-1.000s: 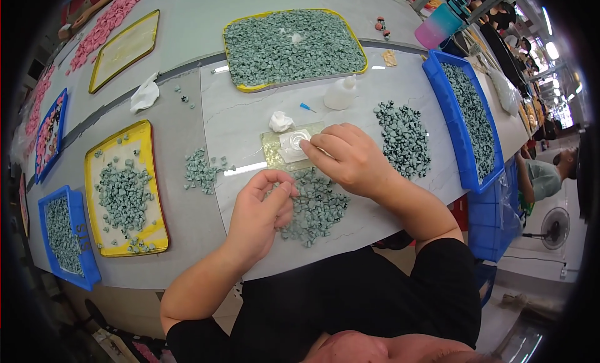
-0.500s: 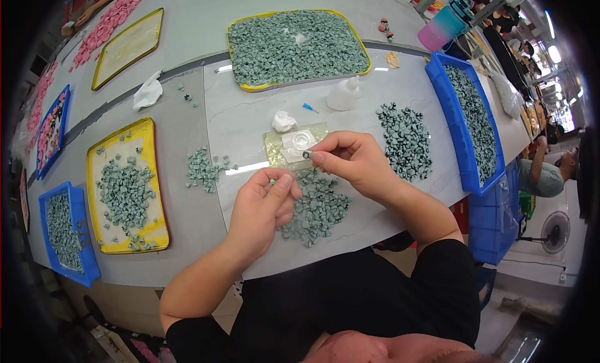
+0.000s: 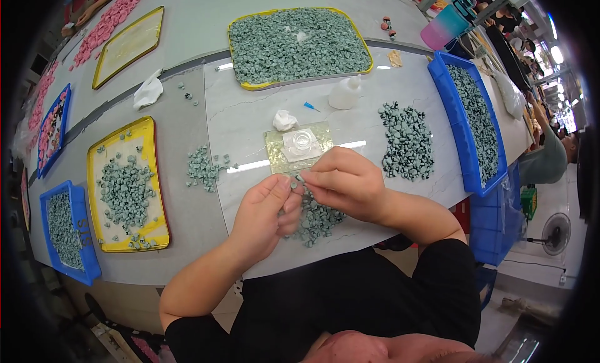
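My left hand pinches a small grey-green piece between thumb and forefinger. Close beside it, my right hand pinches another little green piece, mostly hidden by the fingertips. The two pieces almost meet; whether they touch I cannot tell. Below the hands lies a heap of similar green pieces, partly covered by them. Just beyond the fingers, a small clear round dish sits on a white sheet over a greenish slab.
A white squeeze bottle, blue dispensing tip and crumpled tissue lie beyond the slab. Dark-edged green pieces spread at right beside a blue bin. Yellow-rimmed trays hold more pieces. Another person is at far right.
My right hand has drawn back from the clear dish toward my left hand, carrying its small piece. My left hand has shifted slightly, and its piece now shows.
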The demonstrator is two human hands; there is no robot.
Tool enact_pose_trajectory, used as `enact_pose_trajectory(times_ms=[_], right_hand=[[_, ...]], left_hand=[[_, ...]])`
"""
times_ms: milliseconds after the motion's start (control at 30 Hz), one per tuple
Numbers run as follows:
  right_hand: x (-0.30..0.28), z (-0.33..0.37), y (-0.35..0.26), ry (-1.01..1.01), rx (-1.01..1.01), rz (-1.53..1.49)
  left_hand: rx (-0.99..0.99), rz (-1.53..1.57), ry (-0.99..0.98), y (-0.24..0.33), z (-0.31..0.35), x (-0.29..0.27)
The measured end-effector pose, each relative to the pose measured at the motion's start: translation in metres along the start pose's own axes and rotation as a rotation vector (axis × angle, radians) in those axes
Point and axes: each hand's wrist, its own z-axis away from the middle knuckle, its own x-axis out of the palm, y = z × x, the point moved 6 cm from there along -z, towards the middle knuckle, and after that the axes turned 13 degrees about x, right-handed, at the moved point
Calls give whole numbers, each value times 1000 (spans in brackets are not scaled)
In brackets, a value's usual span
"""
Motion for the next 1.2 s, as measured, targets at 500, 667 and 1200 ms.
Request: enact_pose_trajectory(times_ms=[500, 667, 1200], right_hand=[[14, 6, -27, 6, -376, 294], [20, 6, -27, -18, -310, 174], [21, 1, -9, -20, 154, -155]], left_hand=[[92, -174, -34, 7, 13, -6], [131, -206, -27, 10, 18, -8], [498, -754, 11, 30, 27, -7]])
